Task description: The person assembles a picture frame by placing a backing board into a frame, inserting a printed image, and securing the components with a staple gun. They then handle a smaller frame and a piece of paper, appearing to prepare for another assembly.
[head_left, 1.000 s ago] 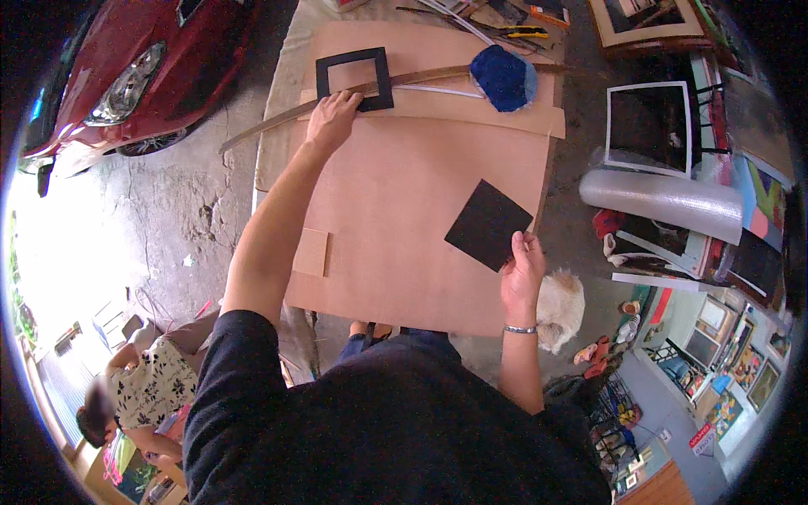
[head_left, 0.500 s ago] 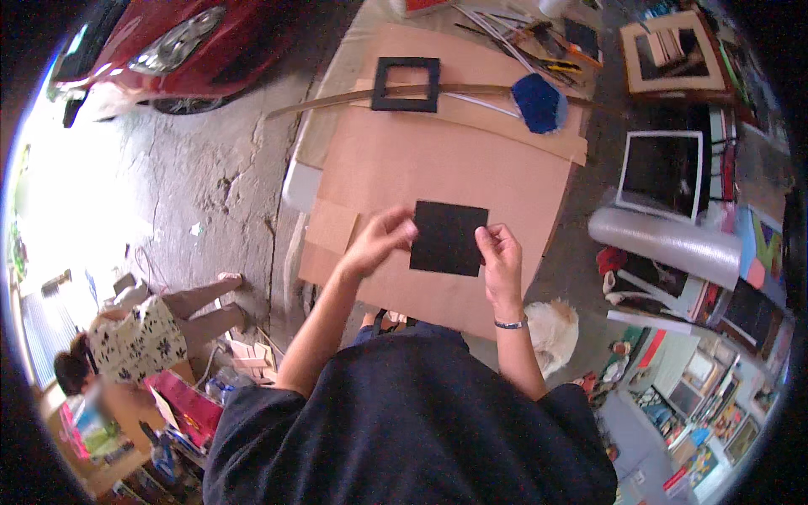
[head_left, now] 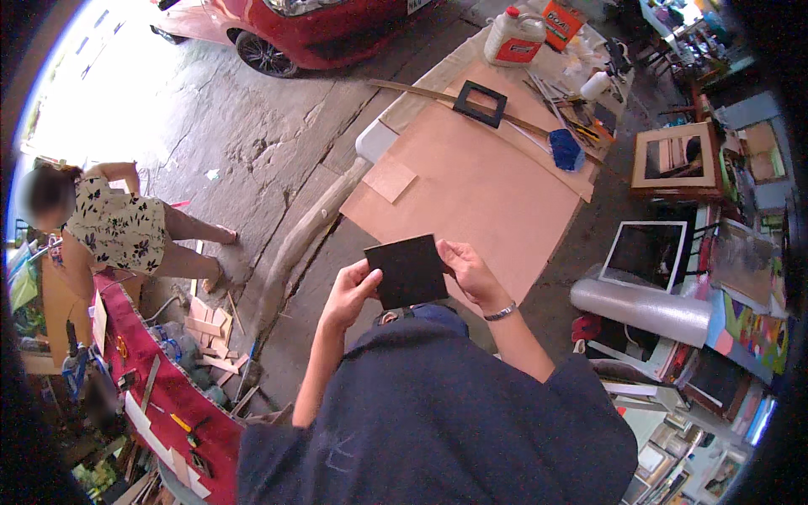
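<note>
The left hand [head_left: 349, 295] and the right hand [head_left: 468, 271] hold a flat black square card [head_left: 408, 271] up close to the body. The fingers of each hand pinch one side edge, with the card between them. It looks thin, light and stiff, so the edges are good to hold. Farther off sits the bench [head_left: 471, 181], covered in brown board.

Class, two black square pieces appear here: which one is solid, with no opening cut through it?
The black square card held in both hands; the black frame lying on the table has an open centre.
</note>
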A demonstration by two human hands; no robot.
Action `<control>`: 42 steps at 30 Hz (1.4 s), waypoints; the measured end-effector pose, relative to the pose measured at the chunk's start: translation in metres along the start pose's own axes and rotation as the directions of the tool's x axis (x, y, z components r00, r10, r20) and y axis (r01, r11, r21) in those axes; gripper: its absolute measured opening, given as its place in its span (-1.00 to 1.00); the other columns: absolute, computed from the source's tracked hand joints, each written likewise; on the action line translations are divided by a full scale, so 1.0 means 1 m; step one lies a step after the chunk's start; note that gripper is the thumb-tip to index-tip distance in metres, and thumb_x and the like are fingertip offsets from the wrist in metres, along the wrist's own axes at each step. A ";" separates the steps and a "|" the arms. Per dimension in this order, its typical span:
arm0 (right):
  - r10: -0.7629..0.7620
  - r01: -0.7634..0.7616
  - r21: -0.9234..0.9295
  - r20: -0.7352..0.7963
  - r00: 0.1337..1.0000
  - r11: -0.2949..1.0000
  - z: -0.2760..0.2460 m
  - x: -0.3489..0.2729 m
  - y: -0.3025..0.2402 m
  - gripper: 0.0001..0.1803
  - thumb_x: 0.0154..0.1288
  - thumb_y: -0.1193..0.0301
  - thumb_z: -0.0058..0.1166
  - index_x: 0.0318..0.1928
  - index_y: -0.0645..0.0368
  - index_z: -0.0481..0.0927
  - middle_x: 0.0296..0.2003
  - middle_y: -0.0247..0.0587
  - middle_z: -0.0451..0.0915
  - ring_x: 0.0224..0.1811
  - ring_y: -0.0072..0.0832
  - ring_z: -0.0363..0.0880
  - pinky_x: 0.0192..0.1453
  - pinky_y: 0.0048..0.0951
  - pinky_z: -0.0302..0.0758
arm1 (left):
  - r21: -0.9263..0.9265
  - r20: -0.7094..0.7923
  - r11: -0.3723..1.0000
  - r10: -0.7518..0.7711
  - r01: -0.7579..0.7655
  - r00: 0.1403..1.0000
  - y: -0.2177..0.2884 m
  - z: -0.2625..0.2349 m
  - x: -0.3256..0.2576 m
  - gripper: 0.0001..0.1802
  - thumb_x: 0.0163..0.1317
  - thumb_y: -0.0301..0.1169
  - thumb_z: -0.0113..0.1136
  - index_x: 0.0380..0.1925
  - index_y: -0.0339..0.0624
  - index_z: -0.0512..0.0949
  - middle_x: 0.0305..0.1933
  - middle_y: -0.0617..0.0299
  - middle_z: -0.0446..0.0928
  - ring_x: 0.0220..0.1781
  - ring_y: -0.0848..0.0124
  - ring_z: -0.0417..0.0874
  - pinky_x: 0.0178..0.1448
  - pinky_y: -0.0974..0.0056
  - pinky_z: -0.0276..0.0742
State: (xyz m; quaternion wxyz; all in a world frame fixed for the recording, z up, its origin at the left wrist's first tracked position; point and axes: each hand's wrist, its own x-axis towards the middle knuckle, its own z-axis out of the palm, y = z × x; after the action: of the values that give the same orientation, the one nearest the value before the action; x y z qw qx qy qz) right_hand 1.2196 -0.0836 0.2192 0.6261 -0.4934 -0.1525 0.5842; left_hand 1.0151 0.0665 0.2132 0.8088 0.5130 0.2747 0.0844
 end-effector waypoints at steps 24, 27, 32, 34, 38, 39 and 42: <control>-0.211 0.218 0.029 -0.162 0.964 0.975 0.025 -0.155 0.061 -0.64 0.48 0.15 -0.01 -0.23 0.19 0.63 -0.40 -0.46 0.60 -0.39 -0.69 0.47 -0.26 -0.59 0.41 | -0.043 0.174 0.998 -0.036 0.044 0.984 -0.052 0.062 -0.120 -0.70 0.42 -0.33 0.08 -0.01 -0.33 0.56 -0.17 0.29 0.66 -0.23 0.54 0.65 -0.15 0.38 0.62; -0.292 0.271 -0.127 -0.189 0.938 0.954 -0.004 -0.179 0.054 -0.63 0.47 0.10 0.00 -0.22 0.16 0.62 -0.39 -0.47 0.61 -0.39 -0.69 0.48 -0.25 -0.60 0.42 | -0.041 0.234 0.998 -0.041 0.052 0.971 -0.049 0.101 -0.106 -0.69 0.42 -0.30 0.08 -0.01 -0.31 0.56 -0.18 0.34 0.65 -0.25 0.58 0.62 -0.19 0.42 0.58; -0.160 0.258 0.188 -0.421 0.893 0.948 -0.072 -0.224 0.050 -0.63 0.44 0.06 0.04 -0.24 0.11 0.61 -0.42 -0.58 0.52 -0.40 -0.76 0.40 -0.29 -0.67 0.34 | 0.064 0.316 0.997 -0.060 0.042 0.947 -0.089 0.160 -0.067 -0.69 0.41 -0.23 0.11 -0.05 -0.25 0.59 -0.25 0.42 0.64 -0.29 0.65 0.55 -0.26 0.48 0.48; -0.162 0.284 0.204 -0.465 0.870 0.937 -0.088 -0.248 0.032 -0.66 0.44 0.10 0.05 -0.29 0.10 0.61 -0.44 -0.63 0.48 -0.41 -0.79 0.35 -0.31 -0.69 0.30 | 0.097 0.311 0.993 -0.091 0.063 0.946 -0.092 0.196 -0.056 -0.68 0.41 -0.22 0.11 -0.07 -0.24 0.60 -0.26 0.43 0.63 -0.29 0.65 0.54 -0.27 0.49 0.46; -0.378 0.352 -0.139 -0.308 0.873 0.926 -0.176 -0.286 0.027 -0.67 0.48 0.14 0.00 -0.31 0.11 0.59 -0.46 -0.62 0.47 -0.43 -0.77 0.33 -0.34 -0.67 0.31 | 0.127 0.339 0.984 -0.164 0.128 0.926 -0.099 0.278 -0.034 -0.68 0.41 -0.22 0.12 -0.07 -0.25 0.60 -0.25 0.40 0.64 -0.29 0.64 0.57 -0.26 0.47 0.50; -0.349 0.358 -0.033 -0.322 0.880 0.933 -0.189 -0.291 0.022 -0.67 0.49 0.14 -0.02 -0.31 0.11 0.57 -0.48 -0.61 0.42 -0.44 -0.76 0.28 -0.34 -0.65 0.27 | 0.125 0.353 0.982 -0.177 0.141 0.919 -0.099 0.296 -0.028 -0.67 0.41 -0.21 0.11 -0.07 -0.26 0.60 -0.25 0.39 0.64 -0.29 0.63 0.57 -0.26 0.46 0.50; -0.148 0.327 0.246 -0.545 0.825 0.913 -0.222 -0.325 0.001 -0.68 0.50 0.17 -0.03 -0.29 0.11 0.59 -0.45 -0.60 0.47 -0.39 -0.77 0.34 -0.27 -0.64 0.33 | 0.157 0.364 0.974 -0.208 0.160 0.908 -0.106 0.352 -0.012 -0.66 0.43 -0.20 0.10 -0.06 -0.27 0.59 -0.25 0.37 0.65 -0.29 0.62 0.59 -0.25 0.44 0.52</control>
State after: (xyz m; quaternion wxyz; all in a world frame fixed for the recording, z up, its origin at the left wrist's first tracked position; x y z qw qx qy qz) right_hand 1.3013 -0.4686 0.2399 0.7857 -0.4967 0.0589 0.3641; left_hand 1.1764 -0.2632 0.2386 0.8176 0.5404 0.1654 -0.1102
